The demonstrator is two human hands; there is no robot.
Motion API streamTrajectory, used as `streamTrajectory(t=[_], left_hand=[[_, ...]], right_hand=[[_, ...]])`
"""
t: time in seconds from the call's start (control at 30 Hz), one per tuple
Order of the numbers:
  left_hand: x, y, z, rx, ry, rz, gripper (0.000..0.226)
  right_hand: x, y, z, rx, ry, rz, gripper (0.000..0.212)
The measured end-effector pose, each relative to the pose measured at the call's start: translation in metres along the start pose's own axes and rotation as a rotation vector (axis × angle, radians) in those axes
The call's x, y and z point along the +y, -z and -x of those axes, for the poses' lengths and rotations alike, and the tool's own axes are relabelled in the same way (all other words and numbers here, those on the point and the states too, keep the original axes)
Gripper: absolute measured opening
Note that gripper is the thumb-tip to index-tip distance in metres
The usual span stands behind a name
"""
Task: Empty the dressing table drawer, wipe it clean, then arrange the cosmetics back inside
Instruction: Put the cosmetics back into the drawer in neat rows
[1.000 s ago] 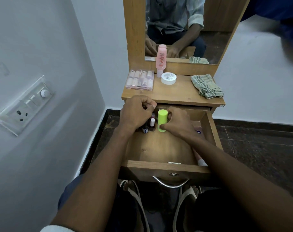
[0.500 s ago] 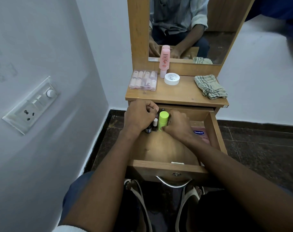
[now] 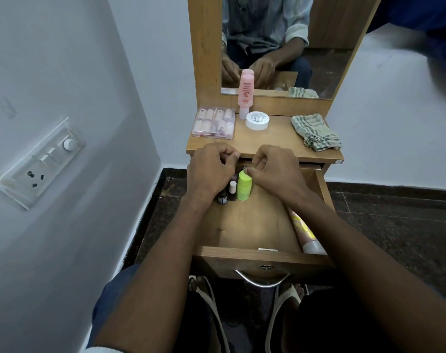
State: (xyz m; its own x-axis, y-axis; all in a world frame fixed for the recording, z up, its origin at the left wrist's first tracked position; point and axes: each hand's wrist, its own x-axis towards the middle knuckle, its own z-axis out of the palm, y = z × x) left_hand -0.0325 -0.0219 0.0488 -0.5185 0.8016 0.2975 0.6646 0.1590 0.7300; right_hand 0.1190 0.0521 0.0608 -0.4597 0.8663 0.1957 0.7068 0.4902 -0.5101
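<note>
Both hands lifted off the bottles since earlier. Left hand (image 3: 211,171), right hand (image 3: 272,169): fingers curled, holding nothing. Green bottle (image 3: 244,186): upright, drawer (image 3: 255,253) back, directly below right fingertips; right hand nearer.

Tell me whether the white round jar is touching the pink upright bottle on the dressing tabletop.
Cannot tell: in the head view the white round jar overlaps the pink upright bottle base.

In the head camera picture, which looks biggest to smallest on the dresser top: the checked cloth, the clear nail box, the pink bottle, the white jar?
1. checked cloth and clear nail box: about alike, too close to rank
2. pink bottle
3. white jar
</note>
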Motion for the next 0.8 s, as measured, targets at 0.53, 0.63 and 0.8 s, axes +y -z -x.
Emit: streamTrajectory(t=[0.53, 0.63, 0.8], left_hand=[[0.009, -0.002, -0.025, 0.058, -0.102, -0.067, 0.010], [0.009, -0.002, -0.024, 0.053, -0.104, -0.058, 0.010], [0.009, -0.002, -0.022, 0.069, -0.108, -0.054, 0.010]], right_hand=[[0.003, 0.001, -0.094, 0.016, 0.043, 0.228, 0.059], [0.003, -0.001, -0.087, 0.051, 0.049, 0.230, 0.054], [0.004, -0.003, -0.068, 0.184, 0.063, 0.184, 0.044]])
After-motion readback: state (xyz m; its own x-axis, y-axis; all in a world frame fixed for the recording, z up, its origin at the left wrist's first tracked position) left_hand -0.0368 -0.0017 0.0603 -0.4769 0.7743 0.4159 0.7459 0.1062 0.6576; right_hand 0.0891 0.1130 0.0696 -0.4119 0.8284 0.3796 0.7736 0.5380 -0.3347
